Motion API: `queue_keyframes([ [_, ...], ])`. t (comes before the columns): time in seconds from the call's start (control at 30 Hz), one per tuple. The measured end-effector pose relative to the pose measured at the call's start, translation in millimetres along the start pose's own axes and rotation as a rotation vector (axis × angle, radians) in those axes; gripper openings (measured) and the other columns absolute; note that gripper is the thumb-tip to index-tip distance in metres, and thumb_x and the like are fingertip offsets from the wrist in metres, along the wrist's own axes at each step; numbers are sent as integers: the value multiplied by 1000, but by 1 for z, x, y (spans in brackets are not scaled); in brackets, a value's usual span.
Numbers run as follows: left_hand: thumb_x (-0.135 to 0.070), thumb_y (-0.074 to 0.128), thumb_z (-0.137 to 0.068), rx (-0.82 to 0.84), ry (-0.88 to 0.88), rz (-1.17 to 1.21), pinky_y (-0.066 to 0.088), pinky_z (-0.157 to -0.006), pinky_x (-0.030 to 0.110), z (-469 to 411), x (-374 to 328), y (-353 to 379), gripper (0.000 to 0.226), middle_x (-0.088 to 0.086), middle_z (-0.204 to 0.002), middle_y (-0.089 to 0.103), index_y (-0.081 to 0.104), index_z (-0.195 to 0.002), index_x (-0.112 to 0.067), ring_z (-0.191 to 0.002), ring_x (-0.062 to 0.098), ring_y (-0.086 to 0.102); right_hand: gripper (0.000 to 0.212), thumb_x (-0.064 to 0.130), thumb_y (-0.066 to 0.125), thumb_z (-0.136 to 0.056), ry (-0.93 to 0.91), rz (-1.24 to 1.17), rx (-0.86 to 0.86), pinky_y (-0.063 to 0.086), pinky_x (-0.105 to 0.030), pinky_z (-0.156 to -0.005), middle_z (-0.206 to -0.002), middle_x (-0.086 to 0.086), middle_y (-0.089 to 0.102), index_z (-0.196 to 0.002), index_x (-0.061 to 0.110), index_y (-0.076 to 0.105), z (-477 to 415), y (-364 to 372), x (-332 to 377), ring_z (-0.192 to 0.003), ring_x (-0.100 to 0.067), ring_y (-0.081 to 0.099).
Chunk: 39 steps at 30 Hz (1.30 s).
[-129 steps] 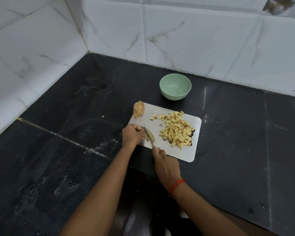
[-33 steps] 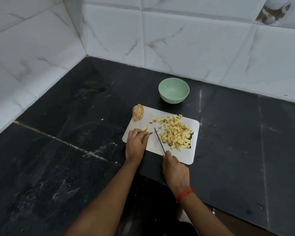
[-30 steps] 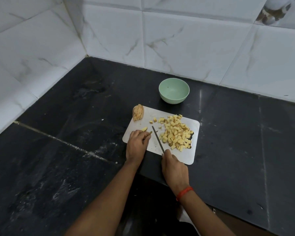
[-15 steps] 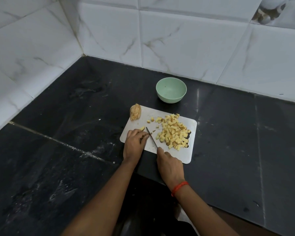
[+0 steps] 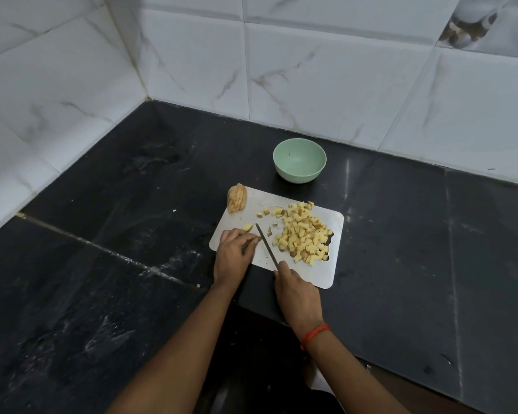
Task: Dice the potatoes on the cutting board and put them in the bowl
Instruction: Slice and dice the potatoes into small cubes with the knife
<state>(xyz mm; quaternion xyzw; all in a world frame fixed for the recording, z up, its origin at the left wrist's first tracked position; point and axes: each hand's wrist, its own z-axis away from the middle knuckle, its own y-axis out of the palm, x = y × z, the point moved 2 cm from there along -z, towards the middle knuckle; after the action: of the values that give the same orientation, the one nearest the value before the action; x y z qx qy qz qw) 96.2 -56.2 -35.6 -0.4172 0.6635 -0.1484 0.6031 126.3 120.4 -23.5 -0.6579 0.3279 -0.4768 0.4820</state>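
Left hand (image 5: 233,253): curled over potato piece (image 5: 247,226) on cutting board (image 5: 323,273), frame centre. Right hand (image 5: 296,291): gripping knife (image 5: 266,245), blade beside piece.

L hand (image 5: 235,249) pinches potato piece (image 5: 247,226); R hand (image 5: 296,289) grips knife (image 5: 266,245).

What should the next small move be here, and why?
Probably press the knife down through the potato piece that the left hand pins to the cutting board. The right hand holds the blade right beside those fingers, that piece is undiced, and the bowl holds nothing yet, so transfer seems premature.
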Motion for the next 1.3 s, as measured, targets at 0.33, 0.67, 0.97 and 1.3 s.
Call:
queue_keyframes([
  [0.33, -26, 69, -96, 1, -30, 1, 36, -83, 9, -1, 0, 0, 19, -12, -97, 56, 77, -110, -16, -100, 10, 48, 16, 25, 58, -97, -61, 19, 60, 33, -31, -41, -74, -1, 62, -101, 18, 44, -7, -8, 1, -54, -29, 61],
  [0.67, -25, 74, -91, -13, -40, 37, 41, -83, 8, 1, 1, 0, 15, -11, -97, 60, 79, -103, -18, -100, 11, 53, 40, 20, 81, -79, -1, 39, -118, 32, -25, -27, -53, 5, 51, -82, 19, 41, 3, -3, 2, -31, -23, 50],
  [0.97, -31, 74, -92, 1, -55, 30, 32, -80, 1, -1, 0, 1, 17, -10, -97, 60, 80, -102, -19, -101, 11, 49, 18, 21, 61, -95, -55, 72, -8, 31, -29, -38, -72, 1, 61, -98, 19, 43, -3, 8, -2, -49, -29, 62],
  [1.3, -29, 77, -89, -39, -77, 71, 50, -85, 25, 1, 2, 2, 19, -10, -98, 64, 78, -104, -17, -103, 11, 56, 45, 12, 81, -74, -64, 116, -22, 23, -24, -31, -64, 3, 56, -96, 18, 42, 2, 5, 3, -36, -20, 52],
])
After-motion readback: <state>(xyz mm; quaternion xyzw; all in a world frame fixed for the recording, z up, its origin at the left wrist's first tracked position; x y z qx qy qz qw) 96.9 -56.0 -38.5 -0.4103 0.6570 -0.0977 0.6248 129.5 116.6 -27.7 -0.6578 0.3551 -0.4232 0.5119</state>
